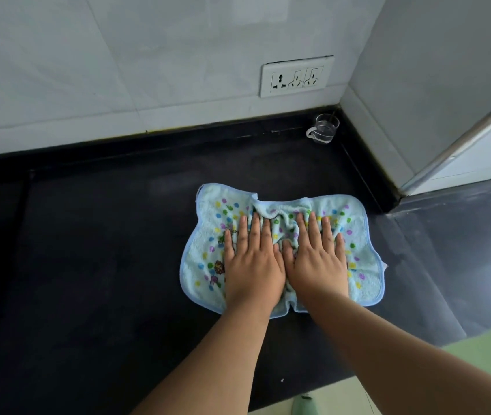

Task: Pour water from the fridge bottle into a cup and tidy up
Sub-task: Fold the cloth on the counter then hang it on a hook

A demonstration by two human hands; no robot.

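Both hands lie flat on a pale blue dotted hand towel (280, 250) spread on the black worktop (88, 265): the left hand (251, 265) and the right hand (317, 263) sit side by side, thumbs close together, fingers (255, 232) straight and only slightly spread, pressing the cloth down rather than gripping it. The towel bunches into folds just ahead of the fingertips and between the two hands, and its long axis runs left to right, across the line of the fingers. Well ahead of the fingers and off to the right, in the corner where the walls meet, stands a clear glass cup (325, 128) with a handle; it appears to hold some water, though the level is hard to read. The right hand is the nearer one to it. No bottle is in view. This looks like the wiping stage of the tidy-up, and a push forward or sideways would carry the cloth over more worktop.
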